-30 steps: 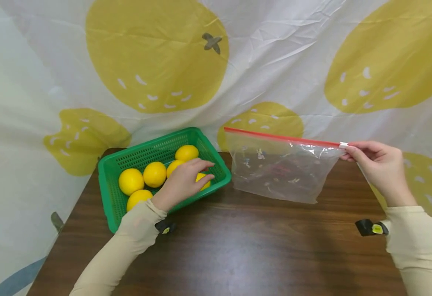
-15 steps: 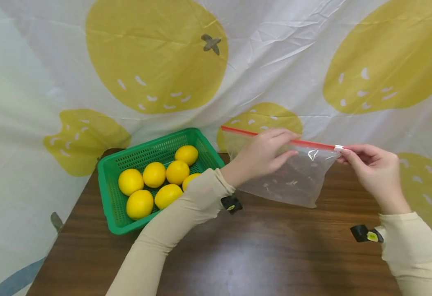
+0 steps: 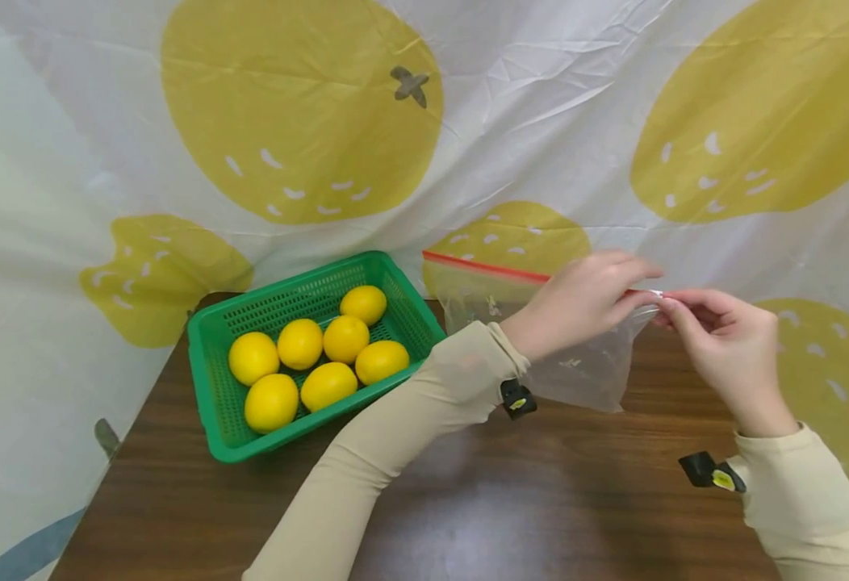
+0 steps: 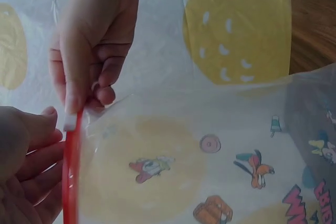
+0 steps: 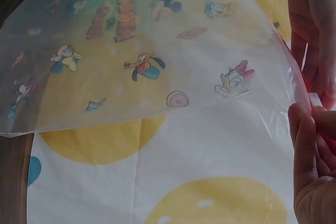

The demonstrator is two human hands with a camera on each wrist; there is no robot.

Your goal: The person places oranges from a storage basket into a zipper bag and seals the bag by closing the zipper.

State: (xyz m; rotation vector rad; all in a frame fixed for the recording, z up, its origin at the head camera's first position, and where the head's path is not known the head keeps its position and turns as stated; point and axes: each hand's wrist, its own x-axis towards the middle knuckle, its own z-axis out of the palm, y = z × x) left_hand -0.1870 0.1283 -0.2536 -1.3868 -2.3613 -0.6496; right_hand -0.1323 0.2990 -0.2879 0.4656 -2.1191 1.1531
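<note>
A clear zip bag point(image 3: 483, 294) with printed cartoon figures hangs above the table, its red zip strip point(image 3: 478, 264) along the top. At the bag's right upper corner, my right hand point(image 3: 733, 347) pinches the end beside the white slider point(image 4: 70, 123). My left hand point(image 3: 587, 294) has come up to the same corner, thumb and fingers apart around the strip near the slider. In the left wrist view its fingers point(image 4: 44, 174) lie close by the red strip; whether they touch it is unclear. The bag looks flat, with nothing visible inside.
On the left of the wooden table point(image 3: 453, 516) stands a green basket point(image 3: 205, 395) holding several yellow lemons point(image 3: 328, 387). A white curtain point(image 3: 497, 137) with yellow fruit prints hangs right behind the table.
My left hand has moved right, from over the basket along the zip strip to the slider corner. My right hand, still pinching the bag, has shifted slightly left.
</note>
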